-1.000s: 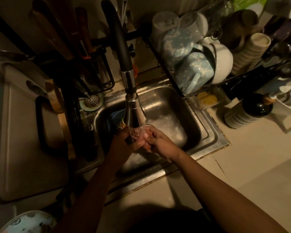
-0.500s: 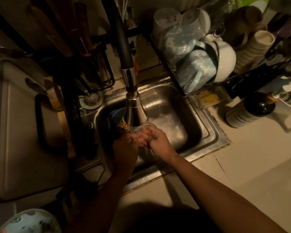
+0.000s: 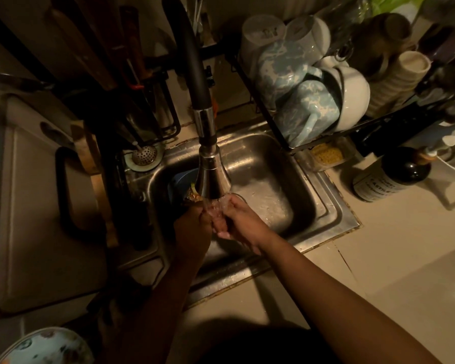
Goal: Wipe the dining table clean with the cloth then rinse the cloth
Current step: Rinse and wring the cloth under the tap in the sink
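left hand (image 3: pixel 193 229) and right hand (image 3: pixel 243 224) meet, fingers curled, under water from the grey metal faucet head (image 3: pixel 212 177); can't tell if they grip the cloth; steel sink (image 3: pixel 263 158) below, blue-white marbled mugs (image 3: pixel 294 82) far right

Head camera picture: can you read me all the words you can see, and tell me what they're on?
"CASTILE": on the pale label of the dark pump bottle, right of the sink.
The label's other lines: too blurred to read.
Mark under the upturned white mug: too small to read.
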